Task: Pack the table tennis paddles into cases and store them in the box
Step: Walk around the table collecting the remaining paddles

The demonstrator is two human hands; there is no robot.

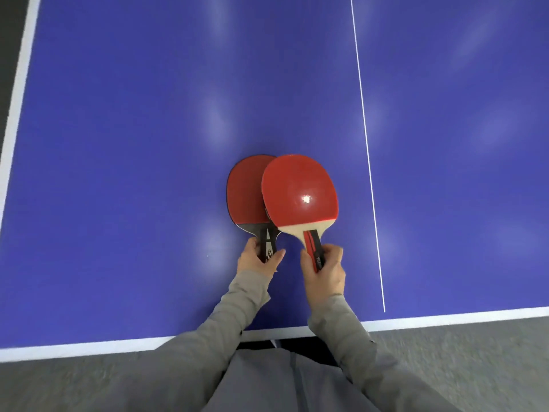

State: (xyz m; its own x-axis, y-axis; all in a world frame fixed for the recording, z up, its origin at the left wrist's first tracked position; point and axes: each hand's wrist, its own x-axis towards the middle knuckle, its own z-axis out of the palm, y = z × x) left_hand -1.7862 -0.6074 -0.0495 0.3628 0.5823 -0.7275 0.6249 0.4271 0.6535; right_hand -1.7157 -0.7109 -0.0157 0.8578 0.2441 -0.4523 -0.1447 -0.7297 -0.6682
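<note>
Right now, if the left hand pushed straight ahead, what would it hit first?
Probably nothing: beyond the left hand and its black-handled red paddle lies only blue tabletop, though the pale-wood red paddle overlaps it.

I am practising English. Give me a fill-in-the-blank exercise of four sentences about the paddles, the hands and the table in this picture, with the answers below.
1. The left hand grips the left paddle by a handle that is mostly ___ in colour.
2. The right hand grips the right paddle; where the blades overlap, the ___ paddle lies on top.
3. Both paddles show a ___ rubber face upward.
4. The table tennis table is ___ with white lines.

Answers: black; right; red; blue
</note>
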